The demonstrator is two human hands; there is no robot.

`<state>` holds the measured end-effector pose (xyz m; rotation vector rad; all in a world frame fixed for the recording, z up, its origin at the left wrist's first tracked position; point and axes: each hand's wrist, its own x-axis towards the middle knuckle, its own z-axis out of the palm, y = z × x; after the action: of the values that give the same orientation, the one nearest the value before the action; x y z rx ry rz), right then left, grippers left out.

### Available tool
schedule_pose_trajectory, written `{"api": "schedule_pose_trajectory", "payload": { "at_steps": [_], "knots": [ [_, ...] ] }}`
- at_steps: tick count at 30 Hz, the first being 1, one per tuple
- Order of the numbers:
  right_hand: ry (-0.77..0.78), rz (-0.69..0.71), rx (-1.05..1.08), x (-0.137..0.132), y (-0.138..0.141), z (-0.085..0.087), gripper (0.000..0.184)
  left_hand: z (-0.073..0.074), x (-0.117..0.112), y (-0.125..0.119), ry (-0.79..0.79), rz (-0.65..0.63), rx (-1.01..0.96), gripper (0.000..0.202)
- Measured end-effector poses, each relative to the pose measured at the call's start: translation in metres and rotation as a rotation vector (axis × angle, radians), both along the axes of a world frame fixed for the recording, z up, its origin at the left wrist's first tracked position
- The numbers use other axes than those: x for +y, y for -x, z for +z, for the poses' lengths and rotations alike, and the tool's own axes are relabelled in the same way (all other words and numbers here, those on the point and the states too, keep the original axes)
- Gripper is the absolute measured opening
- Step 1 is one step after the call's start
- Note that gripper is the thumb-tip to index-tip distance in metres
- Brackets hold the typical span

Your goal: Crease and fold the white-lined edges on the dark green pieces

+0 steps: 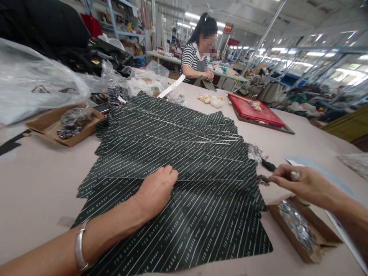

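Note:
A stack of dark green fabric pieces (184,230) with white diagonal stripes and printed lettering spreads before me, the layers overlapping in steps. My left hand (159,188) rests on the stack as a closed fist, near the pale edge of one layer. Its fingertips are turned under, so what they grip is hidden. Beyond the stack's right edge, my right hand (301,184) is closed in a pinch. Its fingertips touch a small cluster of dark bits (263,180); whether it holds one I cannot make out. Something whitish (294,176) shows at its fingers.
A cardboard box (299,237) of shiny metal pieces stands below my right hand. Another cardboard tray (48,128) with a bag lies left. A red board (255,109) and small gold pieces (204,99) lie farther back. Across the table is a person (198,57) in stripes.

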<state>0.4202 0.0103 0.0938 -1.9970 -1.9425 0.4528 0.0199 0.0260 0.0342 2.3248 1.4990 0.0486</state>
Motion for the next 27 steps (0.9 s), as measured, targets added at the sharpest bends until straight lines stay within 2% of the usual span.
{"api": "schedule_pose_trajectory", "payload": {
  "at_steps": [3, 5, 8, 11, 15, 18, 23, 27],
  "knots": [
    [0.095, 0.082, 0.136, -0.025, 0.058, 0.016, 0.035, 0.003, 0.006, 0.003, 0.097, -0.018, -0.039, 0.018],
    [0.140, 0.119, 0.224, -0.038, 0.096, 0.016, 0.033, 0.007, 0.010, 0.007, 0.158, -0.031, -0.072, 0.016],
    [0.275, 0.155, 0.351, -0.050, 0.143, 0.005, 0.026, 0.013, 0.015, 0.016, 0.258, -0.045, -0.121, 0.010],
    [0.396, 0.180, 0.454, -0.050, 0.175, -0.011, 0.020, 0.016, 0.016, 0.023, 0.396, -0.078, -0.181, 0.009],
    [0.436, 0.178, 0.528, -0.044, 0.197, -0.030, 0.011, 0.015, 0.015, 0.029, 0.598, -0.152, -0.273, 0.014],
    [0.497, 0.138, 0.604, -0.041, 0.205, -0.038, 0.007, 0.013, 0.012, 0.032, 0.748, -0.153, -0.393, 0.023],
    [0.464, 0.195, 0.726, -0.043, 0.210, -0.036, 0.014, 0.009, 0.010, 0.034, 0.887, -0.145, -0.546, 0.024],
    [0.397, 0.184, 0.713, -0.047, 0.210, -0.035, 0.011, 0.008, 0.007, 0.032, 0.963, -0.110, -0.625, 0.025]
  ]
}}
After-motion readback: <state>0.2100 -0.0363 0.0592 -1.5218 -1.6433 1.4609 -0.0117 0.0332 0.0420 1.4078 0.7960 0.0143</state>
